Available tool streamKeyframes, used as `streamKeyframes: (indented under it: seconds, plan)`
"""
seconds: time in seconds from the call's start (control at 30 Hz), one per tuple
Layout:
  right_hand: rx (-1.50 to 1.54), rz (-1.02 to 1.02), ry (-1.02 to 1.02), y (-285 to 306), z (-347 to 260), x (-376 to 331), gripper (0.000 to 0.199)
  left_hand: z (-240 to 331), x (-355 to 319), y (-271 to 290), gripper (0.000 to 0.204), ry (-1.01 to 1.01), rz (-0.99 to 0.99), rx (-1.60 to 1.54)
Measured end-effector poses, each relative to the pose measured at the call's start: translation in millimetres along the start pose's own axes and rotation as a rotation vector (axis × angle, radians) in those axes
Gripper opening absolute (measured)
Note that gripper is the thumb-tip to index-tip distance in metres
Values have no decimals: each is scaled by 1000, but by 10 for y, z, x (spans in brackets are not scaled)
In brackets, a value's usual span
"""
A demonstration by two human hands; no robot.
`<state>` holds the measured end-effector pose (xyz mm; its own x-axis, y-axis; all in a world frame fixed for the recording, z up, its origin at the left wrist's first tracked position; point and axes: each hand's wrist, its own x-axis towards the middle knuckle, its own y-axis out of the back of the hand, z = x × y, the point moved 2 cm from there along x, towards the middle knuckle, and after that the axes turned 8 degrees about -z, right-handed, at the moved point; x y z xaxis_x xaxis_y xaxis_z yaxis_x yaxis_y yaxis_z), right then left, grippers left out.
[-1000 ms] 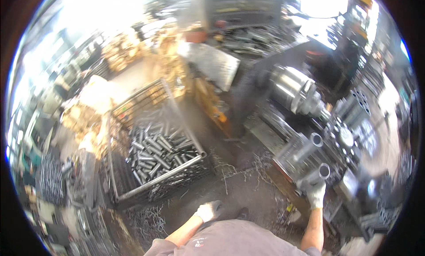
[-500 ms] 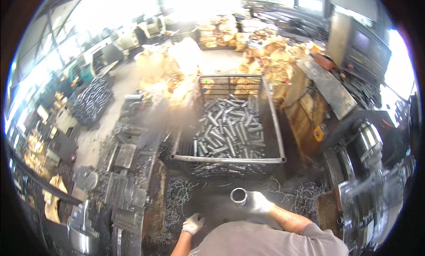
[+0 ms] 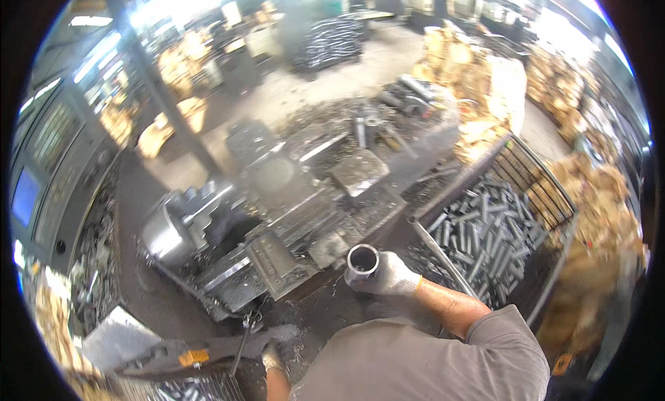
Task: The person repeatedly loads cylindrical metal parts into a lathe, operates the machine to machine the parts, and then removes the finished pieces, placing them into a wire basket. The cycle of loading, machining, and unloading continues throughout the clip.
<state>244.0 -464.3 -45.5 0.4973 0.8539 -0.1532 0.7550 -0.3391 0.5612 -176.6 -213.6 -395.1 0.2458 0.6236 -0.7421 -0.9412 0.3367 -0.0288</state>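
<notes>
My right hand [image 3: 393, 276], in a white glove, grips a short metal tube [image 3: 363, 261] with its round open end facing up. The tube is in front of the near edge of a lathe bed [image 3: 276, 266]. My left hand [image 3: 271, 357], also gloved, hangs low near a thin rod [image 3: 242, 344]. Its fingers are dark and blurred, so I cannot tell whether they hold anything. At the left end of the lathe sits a shiny chuck [image 3: 168, 234].
A wire-sided bin [image 3: 454, 266] full of cut metal tubes [image 3: 488, 228] stands at the right. Paper-wrapped bundles [image 3: 589, 207] lie beyond it. Another mesh bin [image 3: 208, 390] is at the lower left. Metal shavings [image 3: 318, 117] cover the lathe's far side.
My body has turned left, away from the tube bin, which now stands at the right, and toward the lathe. The tube stays in my right hand.
</notes>
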Motion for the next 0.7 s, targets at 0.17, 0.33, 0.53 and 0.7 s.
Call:
streamKeyframes:
  seconds: [0.17, 0.33, 0.53, 0.7]
  plan:
    - [-44, -119, 166, 235, -135, 902, 54, 144, -645, 678, 60, -210, 1053, 118]
    - [-158, -243, 190, 99, 192, 1405, 58, 825, -1218, 1031, 67, -312, 1470, 190]
    - [-438, -622, 292, 987, -140, 1641, 60, 1205, -1296, 1255, 43, -562, 1265, 384]
    - [-169, -532, 645, 1577, -1195, 1997, 24, 1141, -1145, 1639, 31, -547, 564, -325]
